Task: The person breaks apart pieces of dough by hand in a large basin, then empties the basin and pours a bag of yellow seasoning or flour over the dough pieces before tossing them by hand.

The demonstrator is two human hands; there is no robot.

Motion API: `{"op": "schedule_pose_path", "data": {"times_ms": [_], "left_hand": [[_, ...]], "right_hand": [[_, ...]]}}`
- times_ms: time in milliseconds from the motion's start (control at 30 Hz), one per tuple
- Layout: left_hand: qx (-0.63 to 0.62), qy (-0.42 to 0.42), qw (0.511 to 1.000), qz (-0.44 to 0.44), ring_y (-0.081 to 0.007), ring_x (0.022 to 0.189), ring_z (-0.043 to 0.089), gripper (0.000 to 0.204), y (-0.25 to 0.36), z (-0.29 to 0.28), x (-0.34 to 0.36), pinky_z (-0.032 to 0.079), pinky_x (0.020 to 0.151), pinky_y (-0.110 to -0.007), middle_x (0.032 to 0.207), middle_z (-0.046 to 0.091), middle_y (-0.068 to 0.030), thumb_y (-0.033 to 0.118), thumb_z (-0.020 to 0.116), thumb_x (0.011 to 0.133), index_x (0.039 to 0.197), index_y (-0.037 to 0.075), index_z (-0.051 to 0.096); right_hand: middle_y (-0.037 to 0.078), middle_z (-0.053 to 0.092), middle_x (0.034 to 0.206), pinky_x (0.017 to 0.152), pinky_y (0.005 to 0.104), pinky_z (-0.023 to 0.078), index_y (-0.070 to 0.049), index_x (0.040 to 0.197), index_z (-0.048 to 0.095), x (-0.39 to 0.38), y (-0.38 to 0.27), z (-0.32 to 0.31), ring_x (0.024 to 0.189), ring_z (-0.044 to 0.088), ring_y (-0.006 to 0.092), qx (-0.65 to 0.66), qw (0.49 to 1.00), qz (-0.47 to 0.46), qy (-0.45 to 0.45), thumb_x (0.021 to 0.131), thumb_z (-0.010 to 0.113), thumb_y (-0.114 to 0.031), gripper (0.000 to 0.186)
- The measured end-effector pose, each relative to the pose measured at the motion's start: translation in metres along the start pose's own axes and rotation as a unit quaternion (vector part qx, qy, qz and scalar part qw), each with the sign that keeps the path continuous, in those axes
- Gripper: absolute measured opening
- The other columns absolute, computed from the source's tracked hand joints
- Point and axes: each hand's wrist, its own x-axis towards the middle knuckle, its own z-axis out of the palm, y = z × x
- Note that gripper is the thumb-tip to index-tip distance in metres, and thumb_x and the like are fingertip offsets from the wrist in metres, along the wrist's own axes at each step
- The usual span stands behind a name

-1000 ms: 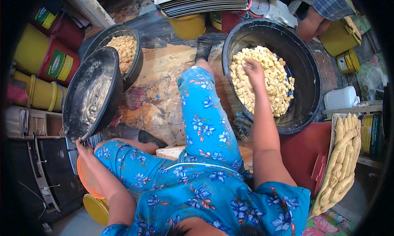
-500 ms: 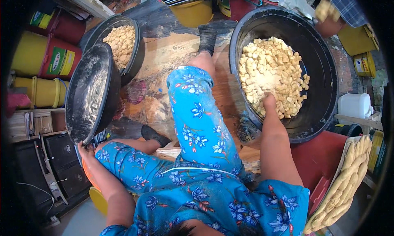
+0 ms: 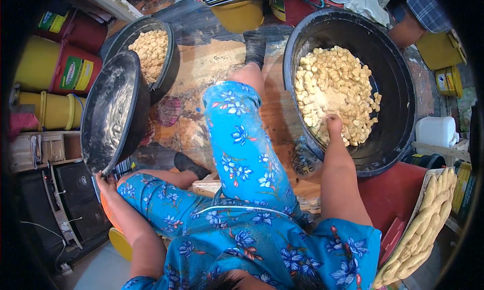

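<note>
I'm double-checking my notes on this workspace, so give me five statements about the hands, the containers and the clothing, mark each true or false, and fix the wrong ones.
1. The left hand holds the rim of the tilted basin. True.
2. The right hand is among the pale pieces in the large tub. True.
3. The tilted basin is full of pieces. False: only pale smears show inside.
4. A white jug is right of the large tub. True.
5. The person wears plain red. False: the floral clothing is blue.
</note>
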Motion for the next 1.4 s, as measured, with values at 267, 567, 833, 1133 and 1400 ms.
{"op": "schedule_pose_path", "data": {"times_ms": [267, 567, 833, 1133, 1400], "left_hand": [[0.049, 0.014, 0.999, -0.012, -0.0163, 0.057, 0.05, 0.03, 0.0, -0.004, -0.007, 0.037, 0.045, -0.027, 0.071, 0.055, -0.0029, 0.035, 0.062, 0.072, 0.08, 0.007, 0.054], [-0.134, 0.028, 0.981, 0.136, -0.019, 0.08, 0.053, 0.021, -0.009, 0.048, -0.052, 0.041, 0.074, -0.033, 0.086, 0.056, -0.0044, 0.022, 0.06, 0.074, 0.088, 0.007, 0.056], [-0.266, -0.03, 0.951, 0.158, -0.0226, 0.094, 0.052, 0.032, -0.015, 0.065, -0.145, 0.04, 0.087, -0.037, 0.099, 0.056, -0.0078, 0.014, 0.057, 0.076, 0.104, 0.001, 0.05], [-0.264, -0.091, 0.944, 0.178, -0.0232, 0.103, 0.052, 0.046, -0.001, 0.075, -0.225, 0.04, 0.092, -0.037, 0.111, 0.052, -0.0105, 0.005, 0.051, 0.074, 0.118, -0.002, 0.044], [-0.262, -0.198, 0.938, 0.107, -0.0238, 0.092, 0.058, 0.061, -0.014, 0.085, -0.234, 0.05, 0.082, -0.036, 0.104, 0.056, -0.0132, 0.0, 0.044, 0.066, 0.126, -0.002, 0.039]], "right_hand": [[0.003, 0.059, 0.082, 0.062, 0.0249, 0.045, -0.003, 0.1, 0.059, -0.03, -0.153, -0.071, 0.068, 0.053, 0.0127, 0.547, 0.832, 0.044, 0.08, 0.082, 0.063, -0.011, 0.02], [0.003, 0.059, 0.08, 0.063, 0.0235, 0.044, -0.003, 0.089, 0.061, -0.173, -0.387, -0.079, 0.066, 0.052, 0.0098, 0.54, 0.776, -0.254, -0.202, 0.08, 0.064, -0.007, 0.01], [0.015, 0.051, 0.106, 0.072, 0.031, 0.046, -0.005, 0.102, 0.056, -0.213, -0.417, -0.038, 0.078, 0.055, 0.0225, 0.115, 0.774, -0.565, -0.263, 0.075, 0.065, -0.008, 0.029], [0.014, 0.057, 0.106, 0.072, 0.0357, 0.048, -0.007, 0.115, 0.052, -0.209, -0.399, -0.041, 0.081, 0.059, 0.0262, -0.021, 0.787, -0.562, -0.253, 0.075, 0.065, -0.016, 0.043], [0.014, 0.061, 0.092, 0.068, 0.0353, 0.048, -0.003, 0.106, 0.057, -0.213, -0.399, -0.043, 0.075, 0.059, 0.0254, -0.052, 0.792, -0.548, -0.263, 0.074, 0.065, -0.015, 0.035]]}}
